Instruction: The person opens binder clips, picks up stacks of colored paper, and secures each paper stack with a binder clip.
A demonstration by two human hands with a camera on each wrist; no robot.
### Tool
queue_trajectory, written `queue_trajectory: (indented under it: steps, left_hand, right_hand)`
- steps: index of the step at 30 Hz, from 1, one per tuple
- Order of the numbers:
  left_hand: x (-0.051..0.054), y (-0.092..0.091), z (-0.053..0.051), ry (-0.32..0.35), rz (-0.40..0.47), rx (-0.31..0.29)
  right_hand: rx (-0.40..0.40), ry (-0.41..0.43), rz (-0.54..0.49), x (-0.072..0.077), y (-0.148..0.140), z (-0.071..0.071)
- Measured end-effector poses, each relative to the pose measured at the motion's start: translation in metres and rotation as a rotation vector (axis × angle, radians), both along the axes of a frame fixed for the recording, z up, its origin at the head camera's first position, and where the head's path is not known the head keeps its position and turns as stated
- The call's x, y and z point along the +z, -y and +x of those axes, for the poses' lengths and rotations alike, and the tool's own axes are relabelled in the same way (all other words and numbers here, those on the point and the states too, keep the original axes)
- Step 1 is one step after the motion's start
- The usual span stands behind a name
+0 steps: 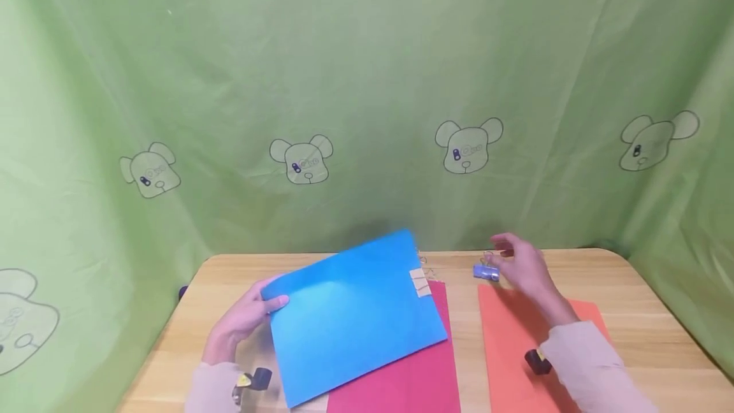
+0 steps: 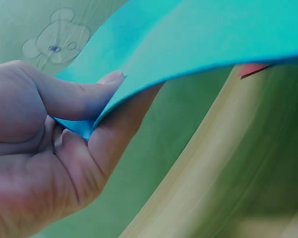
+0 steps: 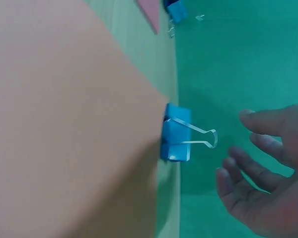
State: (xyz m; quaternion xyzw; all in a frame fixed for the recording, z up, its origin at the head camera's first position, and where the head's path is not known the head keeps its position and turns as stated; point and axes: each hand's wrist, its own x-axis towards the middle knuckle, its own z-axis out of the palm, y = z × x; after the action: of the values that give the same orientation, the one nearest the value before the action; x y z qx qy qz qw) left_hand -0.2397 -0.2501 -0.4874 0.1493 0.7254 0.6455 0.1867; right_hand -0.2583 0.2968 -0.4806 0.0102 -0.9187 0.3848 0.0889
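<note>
A blue sheet or folder point(image 1: 355, 317) is held up, tilted, by my left hand point(image 1: 246, 314), thumb on top and fingers beneath its left corner; the left wrist view shows the blue sheet point(image 2: 213, 39) bending in the left hand point(image 2: 64, 134). A beige clip point(image 1: 420, 283) sits on its right edge. My right hand point(image 1: 524, 266) hovers beside a blue-violet binder clip point(image 1: 486, 273) at the top of an orange sheet point(image 1: 510, 336). In the right wrist view, the hand point(image 3: 268, 168) has parted fingers, apart from the clip's wire handles point(image 3: 208, 139).
Under the blue sheet lies a magenta sheet point(image 1: 407, 384). Wire clip handles point(image 1: 430, 273) show at its top edge. A green curtain point(image 1: 367, 101) with bear-head drawings hangs behind and beside the wooden table point(image 1: 648, 324).
</note>
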Motion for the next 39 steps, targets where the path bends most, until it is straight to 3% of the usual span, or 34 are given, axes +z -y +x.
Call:
queue_trajectory:
  steps: [6, 19, 27, 34, 39]
  left_hand:
    - [0.001, 0.022, 0.0, 0.057, 0.032, 0.059]
    - [-0.014, 0.07, 0.006, 0.122, 0.05, 0.205]
    - [-0.02, 0.087, 0.011, 0.162, 0.039, 0.255]
    - [-0.028, 0.092, 0.016, 0.211, 0.037, 0.348]
    - [-0.029, 0.098, 0.022, 0.211, -0.069, 0.385]
  right_hand:
    - [0.061, 0.107, 0.053, -0.012, -0.007, -0.003]
    - [0.05, 0.082, 0.127, -0.028, -0.017, -0.011]
    - [-0.012, 0.089, 0.035, -0.031, -0.028, -0.009]
    - [-0.022, 0.12, -0.061, -0.026, -0.035, -0.004]
    - [-0.039, 0.099, -0.102, -0.02, -0.037, 0.003]
